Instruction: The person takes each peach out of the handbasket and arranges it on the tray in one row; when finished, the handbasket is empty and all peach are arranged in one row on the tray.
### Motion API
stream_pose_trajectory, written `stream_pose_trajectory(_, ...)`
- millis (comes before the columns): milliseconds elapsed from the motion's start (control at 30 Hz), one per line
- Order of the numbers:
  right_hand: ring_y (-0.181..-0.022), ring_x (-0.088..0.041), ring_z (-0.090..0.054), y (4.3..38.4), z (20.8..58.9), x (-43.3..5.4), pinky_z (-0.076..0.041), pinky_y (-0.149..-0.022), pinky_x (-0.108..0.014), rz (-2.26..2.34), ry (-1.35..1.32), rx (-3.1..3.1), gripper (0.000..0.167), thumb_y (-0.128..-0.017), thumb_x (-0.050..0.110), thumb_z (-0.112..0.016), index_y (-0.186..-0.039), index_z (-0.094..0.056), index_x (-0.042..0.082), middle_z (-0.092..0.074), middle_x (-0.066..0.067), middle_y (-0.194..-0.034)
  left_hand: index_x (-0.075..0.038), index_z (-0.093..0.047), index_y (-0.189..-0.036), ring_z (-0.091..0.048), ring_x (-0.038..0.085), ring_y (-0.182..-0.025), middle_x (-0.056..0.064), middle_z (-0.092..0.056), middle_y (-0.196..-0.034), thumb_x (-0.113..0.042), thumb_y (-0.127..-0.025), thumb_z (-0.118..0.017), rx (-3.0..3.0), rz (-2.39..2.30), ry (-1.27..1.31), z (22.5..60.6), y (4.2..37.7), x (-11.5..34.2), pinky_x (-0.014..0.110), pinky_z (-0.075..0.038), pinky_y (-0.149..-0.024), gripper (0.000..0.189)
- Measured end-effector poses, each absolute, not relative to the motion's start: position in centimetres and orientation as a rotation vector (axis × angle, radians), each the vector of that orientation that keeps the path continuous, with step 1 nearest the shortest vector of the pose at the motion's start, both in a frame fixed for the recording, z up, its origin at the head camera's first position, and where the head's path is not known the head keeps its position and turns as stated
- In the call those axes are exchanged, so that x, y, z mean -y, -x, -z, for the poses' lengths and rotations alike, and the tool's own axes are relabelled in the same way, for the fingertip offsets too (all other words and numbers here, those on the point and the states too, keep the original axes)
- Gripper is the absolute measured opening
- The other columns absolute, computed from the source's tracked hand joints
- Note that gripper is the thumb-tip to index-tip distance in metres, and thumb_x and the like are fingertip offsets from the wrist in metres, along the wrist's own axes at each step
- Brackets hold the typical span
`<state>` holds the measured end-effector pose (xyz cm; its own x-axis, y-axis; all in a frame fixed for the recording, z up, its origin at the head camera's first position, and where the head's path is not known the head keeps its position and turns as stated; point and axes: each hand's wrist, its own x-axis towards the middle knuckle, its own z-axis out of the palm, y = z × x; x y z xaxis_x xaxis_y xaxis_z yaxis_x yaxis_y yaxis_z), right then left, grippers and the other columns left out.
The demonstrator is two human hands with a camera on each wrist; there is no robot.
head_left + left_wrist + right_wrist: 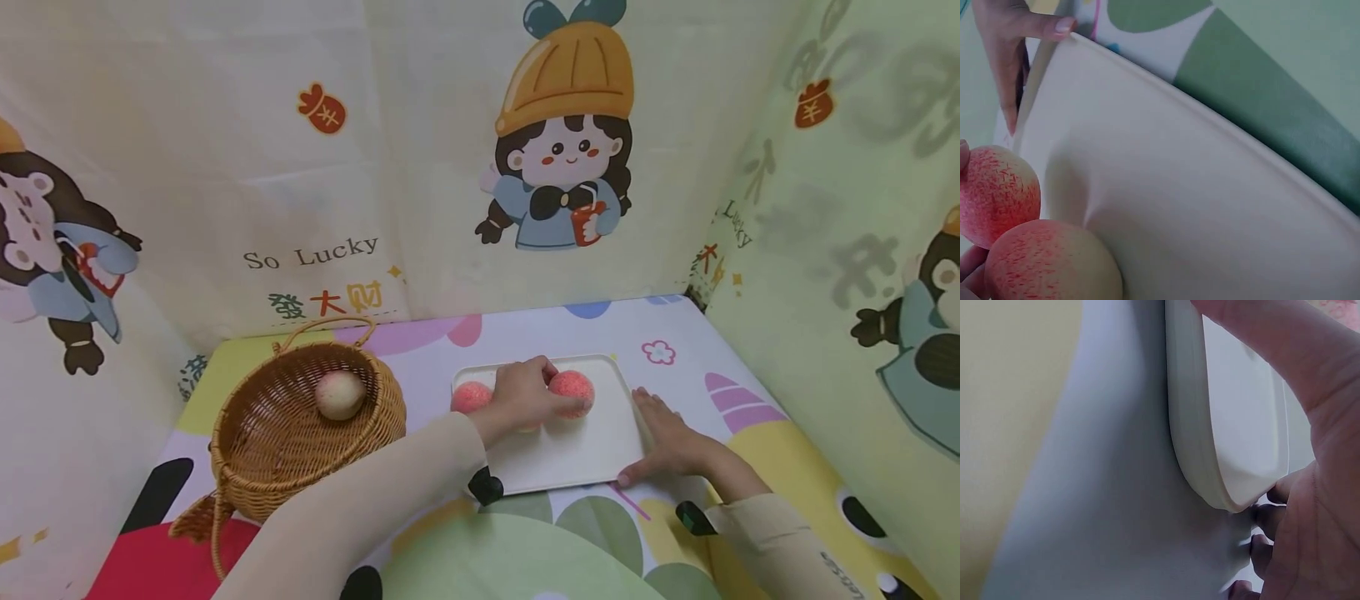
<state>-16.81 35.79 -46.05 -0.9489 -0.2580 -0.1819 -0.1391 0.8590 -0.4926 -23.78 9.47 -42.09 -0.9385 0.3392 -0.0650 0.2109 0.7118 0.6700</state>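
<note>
My left hand grips a pink speckled peach between thumb and fingers over the white tray. The left wrist view shows this peach at the left edge, with a second, paler-sided peach close beside it. Another pink peach sits at the tray's left end, partly covered by the hand. My right hand rests against the tray's right side, thumb at the near corner and fingers stretched along the edge. In the right wrist view the thumb lies across the tray rim.
Left of the tray stands a tilted wicker basket with a raised handle; a pale peach lies inside. A printed cloth covers the table, and patterned sheets rise behind it and at both sides.
</note>
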Motion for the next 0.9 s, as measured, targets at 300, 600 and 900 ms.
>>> stream_pose_trajectory(300,-0.143,-0.059,-0.010,16.7,45.9,-35.5,-0.009,-0.109,-0.075,0.718,0.272,-2.782,0.142,-0.058,0.057,-0.092,-0.152,-0.014,-0.015,-0.014,-0.038,-0.158,-0.022,-0.060,-0.093,-0.052,0.015,-0.084,-0.012,-0.059,-0.083,-0.068,-0.071,-0.081,-2.810,-0.946,-0.479,43.5,23.8,-9.7,0.036,-0.038,-0.082,0.055)
stream_pose_trajectory(600,-0.143,-0.059,-0.010,17.0,46.7,-36.0,-0.009,-0.108,-0.077,0.715,0.297,-2.810,0.146,-0.056,0.067,-0.089,-0.153,-0.014,-0.014,-0.014,-0.039,-0.158,-0.023,-0.062,-0.130,-0.061,0.008,-0.093,-0.011,-0.068,-0.103,-0.070,-0.071,-0.079,-2.867,-0.792,-0.600,44.0,23.9,-9.8,0.041,-0.035,-0.097,0.077)
stream_pose_trajectory(900,-0.142,-0.060,-0.009,16.9,46.6,-36.0,-0.008,-0.107,-0.078,0.738,0.308,-2.802,0.147,-0.056,0.065,-0.090,-0.153,-0.013,-0.015,-0.012,-0.040,-0.158,-0.022,-0.061,-0.129,-0.061,0.008,-0.091,-0.012,-0.068,-0.102,-0.065,-0.075,-0.078,-2.891,-0.717,-0.652,44.1,24.1,-9.8,0.050,-0.031,-0.108,0.071)
